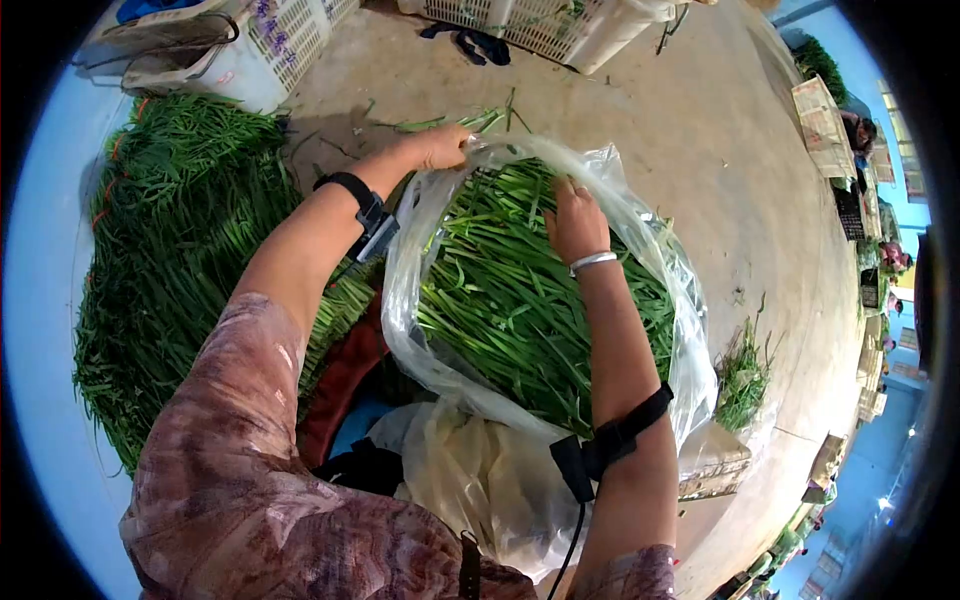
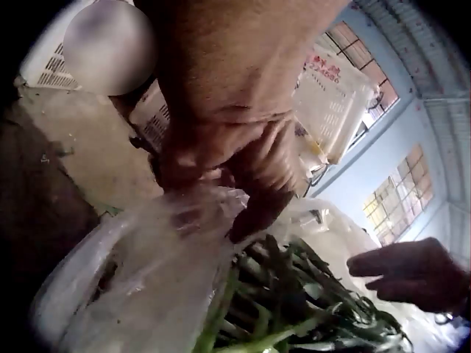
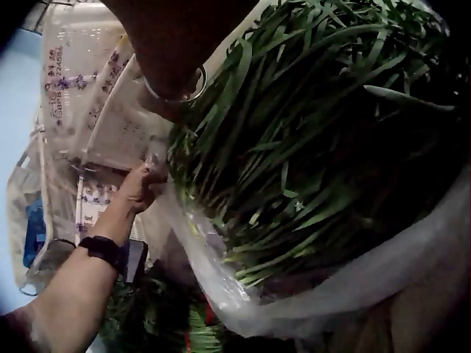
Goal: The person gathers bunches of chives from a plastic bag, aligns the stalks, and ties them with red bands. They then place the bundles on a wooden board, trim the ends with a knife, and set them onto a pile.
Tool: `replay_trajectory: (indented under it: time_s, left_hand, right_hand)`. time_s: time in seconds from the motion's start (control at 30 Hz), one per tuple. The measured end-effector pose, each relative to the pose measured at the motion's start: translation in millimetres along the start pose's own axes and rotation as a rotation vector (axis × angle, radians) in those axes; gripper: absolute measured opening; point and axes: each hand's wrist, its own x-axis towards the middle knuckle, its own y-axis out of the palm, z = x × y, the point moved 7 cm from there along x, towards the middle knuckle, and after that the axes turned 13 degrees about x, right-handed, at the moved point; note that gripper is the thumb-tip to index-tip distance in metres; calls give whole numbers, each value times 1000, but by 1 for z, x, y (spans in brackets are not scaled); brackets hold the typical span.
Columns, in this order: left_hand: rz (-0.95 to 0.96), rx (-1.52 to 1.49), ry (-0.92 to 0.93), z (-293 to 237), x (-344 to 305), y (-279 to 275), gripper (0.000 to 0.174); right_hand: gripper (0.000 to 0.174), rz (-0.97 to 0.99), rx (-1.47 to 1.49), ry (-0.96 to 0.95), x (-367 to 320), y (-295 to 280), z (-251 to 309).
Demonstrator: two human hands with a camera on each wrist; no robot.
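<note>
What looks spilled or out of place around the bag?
A small clump of greens lies loose on the floor right of the bag, apart from the big pile on the left. A few stray stalks lie on the floor beyond the left hand.

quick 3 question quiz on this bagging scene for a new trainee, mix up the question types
1. True or false: the left hand grips the rim of the clear plastic bag.
2. Pick one. The right hand rests on: A) the green leaves inside the bag; B) a white crate; C) the concrete floor.
3. Fill in: the right wrist wears a silver ____.

Key: 1 true; 2 A; 3 bangle.
</note>
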Motion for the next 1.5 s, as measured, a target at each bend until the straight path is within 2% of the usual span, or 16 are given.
replay_trajectory:
  time_s: [0.17,0.23,0.27,0.4,0.47,0.57,0.63,0.67,0.77,0.9,1.0,1.13,1.2,1.3,1.37,1.5]
  left_hand:
    - [-173,-414,-100,33,38,12,25]
    - [-243,941,444,21,63,50,16]
    - [-243,942,444,23,61,52,16]
    - [-497,387,475,24,31,61,15]
    - [-128,-628,-149,68,44,99,17]
    - [-115,-1257,-458,48,17,94,22]
    - [-394,-1030,-421,68,27,82,21]
    - [-658,-784,-370,77,28,63,21]
    - [-544,-958,-266,75,35,46,20]
    - [-346,-540,-322,67,17,43,19]
    - [-415,-698,-240,59,-5,39,25]
    - [-400,-624,-187,44,-35,21,36]
    - [-429,-621,-109,33,-59,6,42]
    - [-637,-235,-196,21,-110,-22,56]
    - [-835,-654,-72,15,-149,-25,59]
    - [-733,-1079,133,-18,-191,8,63]
  right_hand:
    - [47,25,36,-101,35,12,3]
    - [65,194,42,4,41,24,10]
    - [65,193,42,3,42,31,11]
    - [97,154,-57,-139,35,48,25]
    - [102,136,-152,-142,26,54,32]
    - [110,252,-241,-60,12,70,48]
    - [115,253,-413,5,-1,91,52]
    - [89,252,-429,-3,-12,94,61]
    - [39,87,-355,-34,-44,104,72]
    - [27,279,-440,1,-56,126,80]
    - [29,151,-613,-196,-59,121,100]
    - [36,319,-346,-14,-60,157,66]
    - [36,169,-370,-90,-63,150,67]
    - [31,280,-308,28,-54,136,62]
    - [35,327,-237,24,-48,114,60]
    - [51,216,240,100,-41,65,37]
